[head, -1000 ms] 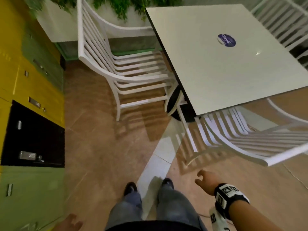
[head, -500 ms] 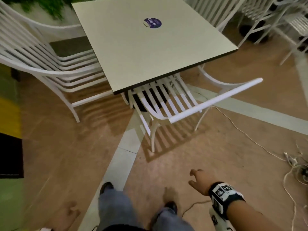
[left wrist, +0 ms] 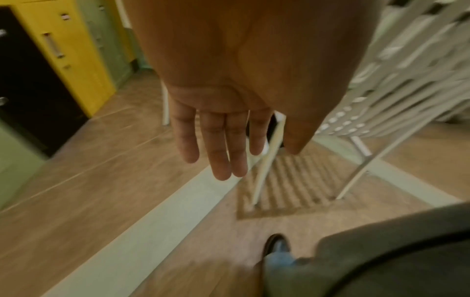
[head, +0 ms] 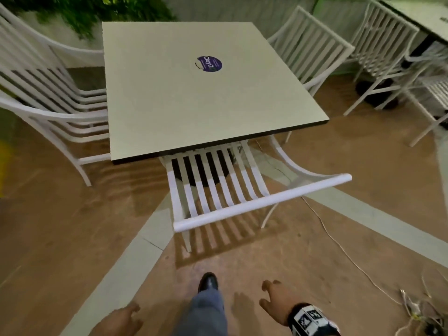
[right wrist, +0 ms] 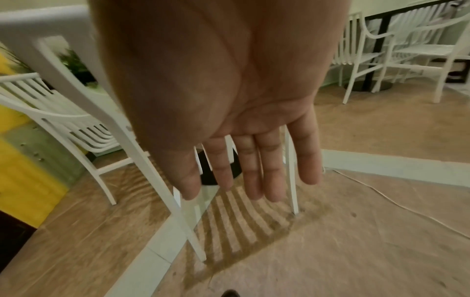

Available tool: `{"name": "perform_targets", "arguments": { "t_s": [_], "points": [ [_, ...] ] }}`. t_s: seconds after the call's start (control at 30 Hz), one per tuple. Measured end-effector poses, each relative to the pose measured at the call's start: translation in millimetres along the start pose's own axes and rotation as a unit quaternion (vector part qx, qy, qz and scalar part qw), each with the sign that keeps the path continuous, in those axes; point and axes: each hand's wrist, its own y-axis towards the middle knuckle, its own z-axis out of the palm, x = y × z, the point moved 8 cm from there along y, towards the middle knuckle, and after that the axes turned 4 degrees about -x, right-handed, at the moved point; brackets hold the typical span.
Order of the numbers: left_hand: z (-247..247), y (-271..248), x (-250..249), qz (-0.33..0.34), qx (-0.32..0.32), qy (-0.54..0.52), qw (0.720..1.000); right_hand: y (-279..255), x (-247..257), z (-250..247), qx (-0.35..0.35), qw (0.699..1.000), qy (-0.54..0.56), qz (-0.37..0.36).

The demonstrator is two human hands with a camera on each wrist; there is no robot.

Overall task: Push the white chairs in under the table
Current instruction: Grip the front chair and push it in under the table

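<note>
1. The view has been swung round: the table (head: 194,88) is now faced almost square-on, where it was seen off toward 1 o'clock.
2. The near white chair (head: 242,204) is now centred toward 12 o'clock, nearer the person.
3. The left hand (head: 118,321), barely seen at the bottom edge earlier, has been brought forward, fingers straight.
4. The right hand (head: 274,301) has been lowered toward 5 o'clock, its fingers now extended.

Facing table (head: 194,93); chair (head: 242,204) at 6 o'clock half under it; left hand (head: 118,321), right hand (head: 276,304) relaxed, low.
</note>
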Motion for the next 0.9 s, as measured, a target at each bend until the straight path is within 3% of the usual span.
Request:
{"name": "perform_targets", "arguments": {
  "t_s": [0.03, 0.07, 0.1, 0.13, 0.2, 0.33, 0.53, 0.63, 0.8, 0.9],
  "points": [
    [13.4, 13.2, 24.9, 0.055, 0.027, 0.095, 0.994, 3.4, -5.9, -16.4, -0.015, 1.0, -0.003, -0.011],
    [17.4, 2.3, 22.8, 0.078, 0.088, 0.102, 0.988, 5.9, -10.4, -34.3, -0.033, 0.999, -0.003, -0.024],
    [9.8, -1.2, 8.9, 0.068, 0.136, 0.173, 0.973, 7.5, -13.8, -51.7, -0.053, 0.998, -0.003, -0.039],
    [-23.7, -9.5, -21.6, 0.054, 0.095, 0.181, 0.977, 7.5, -15.2, -69.5, -0.071, 0.996, -0.001, -0.055],
    [-48.7, -23.6, -78.2, 0.122, 0.097, 0.126, 0.98, 6.7, -16.9, -103.6, -0.104, 0.991, -0.003, -0.081],
    [-50.9, -21.2, -171.1, 0.217, 0.02, 0.157, 0.963, -1.4, -6.6, -173.1, -0.188, 0.967, -0.013, -0.17],
    [-91.0, -34.1, -251.4, 0.291, -0.225, 0.091, 0.925, -12.2, -20.6, -276.9, -0.411, 0.857, 0.015, -0.309],
    [-101.2, -12.4, -257.8, 0.238, -0.287, 0.121, 0.92, 20.2, -39.8, -300.5, -0.397, 0.862, -0.026, -0.313],
    [-77.8, 29.9, -252.0, 0.105, -0.209, 0.213, 0.949, 71.6, -61.6, -295.6, -0.284, 0.909, -0.117, -0.281],
    [-66.2, 40.0, -244.5, 0.075, -0.182, 0.242, 0.95, 79.0, -61.9, -289.4, -0.247, 0.922, -0.113, -0.275]
  ]
}}
